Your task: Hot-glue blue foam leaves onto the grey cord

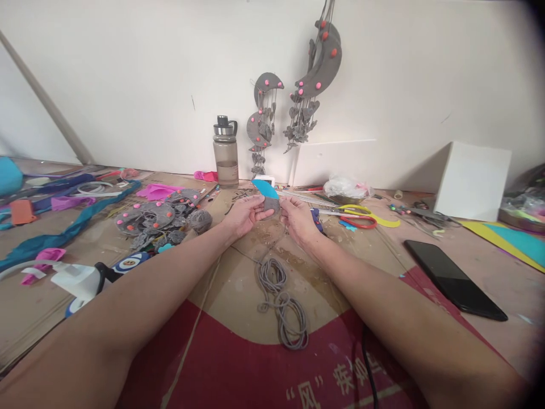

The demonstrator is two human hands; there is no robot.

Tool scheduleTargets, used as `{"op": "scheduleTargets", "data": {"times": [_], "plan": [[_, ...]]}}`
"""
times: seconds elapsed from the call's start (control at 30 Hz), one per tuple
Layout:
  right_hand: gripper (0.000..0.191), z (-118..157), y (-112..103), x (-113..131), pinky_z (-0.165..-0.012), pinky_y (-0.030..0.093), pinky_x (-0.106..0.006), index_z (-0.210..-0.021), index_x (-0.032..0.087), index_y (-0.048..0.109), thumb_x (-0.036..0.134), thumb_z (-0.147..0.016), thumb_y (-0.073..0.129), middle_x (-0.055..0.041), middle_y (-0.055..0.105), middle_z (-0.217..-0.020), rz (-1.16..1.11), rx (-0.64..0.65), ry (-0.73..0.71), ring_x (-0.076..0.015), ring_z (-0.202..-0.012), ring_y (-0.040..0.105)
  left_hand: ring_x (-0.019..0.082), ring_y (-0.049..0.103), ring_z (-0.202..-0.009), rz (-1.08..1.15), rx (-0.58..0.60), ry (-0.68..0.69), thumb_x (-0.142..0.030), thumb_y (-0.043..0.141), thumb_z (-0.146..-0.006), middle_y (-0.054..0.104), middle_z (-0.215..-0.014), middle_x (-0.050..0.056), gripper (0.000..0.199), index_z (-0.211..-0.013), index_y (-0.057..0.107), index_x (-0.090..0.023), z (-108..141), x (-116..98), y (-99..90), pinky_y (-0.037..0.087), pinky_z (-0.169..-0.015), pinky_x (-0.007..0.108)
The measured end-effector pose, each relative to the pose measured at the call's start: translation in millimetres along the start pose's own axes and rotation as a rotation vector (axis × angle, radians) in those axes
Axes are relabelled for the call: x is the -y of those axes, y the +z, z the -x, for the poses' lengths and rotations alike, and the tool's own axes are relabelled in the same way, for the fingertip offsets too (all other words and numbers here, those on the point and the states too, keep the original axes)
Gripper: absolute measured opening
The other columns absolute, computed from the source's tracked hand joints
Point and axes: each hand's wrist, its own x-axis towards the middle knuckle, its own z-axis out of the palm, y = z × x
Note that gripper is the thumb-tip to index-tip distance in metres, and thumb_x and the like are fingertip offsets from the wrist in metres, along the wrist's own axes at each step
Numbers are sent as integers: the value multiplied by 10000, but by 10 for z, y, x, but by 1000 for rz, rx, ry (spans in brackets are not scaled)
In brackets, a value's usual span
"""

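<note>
Out in front, both hands hold up a small blue cutout, its lower part covered by grey yarn. My left hand pinches its left edge, fingers closed. At the right edge, the thumb and fingers of my right hand close on the same piece, where the yarn comes off. A strand runs down from there to a loosely looped grey cord lying on the cardboard. Part of the cutout is hidden behind the fingers.
Scissors lie just right of the hands, with a black phone beyond the right forearm. A bottle stands by the wall. Yarn-covered crescents, a yarn ball and a white plug lie left. Finished-looking crescents hang behind.
</note>
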Motion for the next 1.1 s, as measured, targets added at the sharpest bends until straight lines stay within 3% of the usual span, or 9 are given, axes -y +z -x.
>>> {"op": "scheduleTargets", "data": {"times": [0.27, 0.43, 0.6, 0.77, 0.9, 1.1], "plan": [[264, 6, -4, -26, -435, 227, -231, -659, 199, 513, 385, -579, 682, 100, 333, -508, -2, -8, 11, -62, -456, 233, 111, 659, -727, -15, -32, -25, -148, 643, -805, 705, -830, 68, 45, -786, 663, -113, -2, 16, -1, 574, -756, 278], [277, 2, -8, -95, -439, 270, -226, -690, 192, 541, 426, -616, 668, 88, 394, -531, 98, -40, -36, -64, -453, 292, 89, 619, -632, -62, -74, -33, -177, 655, -807, 682, -769, 56, 80, -766, 655, -108, -22, 42, -10, 554, -630, 215], [279, -3, -12, -145, -436, 278, -213, -709, 190, 543, 429, -635, 667, 79, 437, -546, 111, -50, -62, -65, -460, 326, 91, 612, -643, -63, -90, -6, -188, 648, -812, 670, -758, 49, 95, -754, 640, -113, -20, 54, 8, 553, -608, 210], [236, -25, -38, -178, -432, 269, -212, -714, 181, 549, 396, -660, 630, 79, 437, -545, 129, -98, -51, -57, -444, 314, 93, 594, -601, -222, -108, -13, -261, 679, -787, 660, -739, 42, 137, -773, 636, -132, 47, 90, 79, 492, -469, 170], [196, -38, -46, -191, -442, 278, -214, -698, 179, 546, 368, -677, 597, 78, 429, -530, 180, -131, -68, -63, -451, 335, 117, 605, -609, -284, -57, 1, -316, 682, -776, 676, -769, 58, 192, -826, 631, -138, 89, 117, 117, 490, -454, 197], [210, -7, -28, -164, -460, 309, -213, -746, 173, 577, 376, -693, 600, 68, 451, -568, 194, -105, -97, -68, -481, 366, 143, 650, -670, -225, 18, 44, -250, 672, -770, 672, -756, 68, 157, -809, 594, -120, 82, 90, 123, 479, -469, 194]]}}
